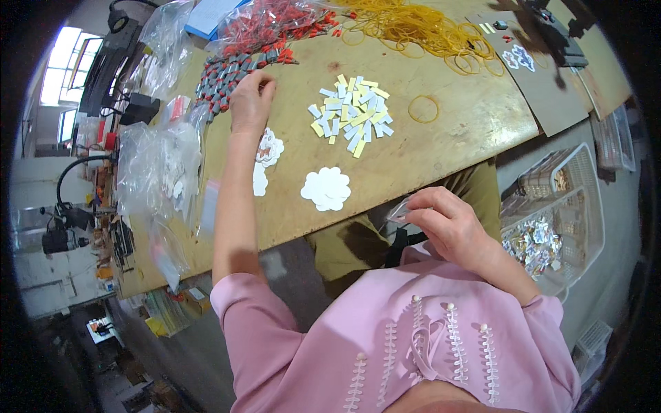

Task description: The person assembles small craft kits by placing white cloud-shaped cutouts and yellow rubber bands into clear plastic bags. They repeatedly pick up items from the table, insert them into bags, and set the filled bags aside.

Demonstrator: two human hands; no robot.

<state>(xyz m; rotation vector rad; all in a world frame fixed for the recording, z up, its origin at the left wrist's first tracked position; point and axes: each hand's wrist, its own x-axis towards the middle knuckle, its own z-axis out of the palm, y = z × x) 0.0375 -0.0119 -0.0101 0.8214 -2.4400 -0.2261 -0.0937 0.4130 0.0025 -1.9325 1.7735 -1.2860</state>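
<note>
Worktable seen from above, read from left to right. At the left edge, a heap of clear plastic bags (160, 165) holding small white pieces lies beside the outstretched forearm, near enough to be drawn from without leaning. The left hand (249, 103) reaches across the worn wooden tabletop (441, 138), its fingers curled together at the edge of a row of small grey-and-red clip-like parts (227, 82); whether a part is actually pinched cannot be told, as the fingertips are turned away. Just below the wrist lie white flower-shaped paper cutouts (326, 188), stacked flat near the front edge. Further right, a loose pile of short white and yellow paper strips (351, 113) occupies the centre, apart from a single yellow rubber band (423, 109) and the tangled mass of yellow rubber bands (420, 27) behind it. The right hand (451, 224), held off the table over the lap, pinches a small clear plastic bag (401, 210) between thumb and fingers. At far right a white plastic basket (585, 186) on the floor collects shiny wrapped pieces.
</note>
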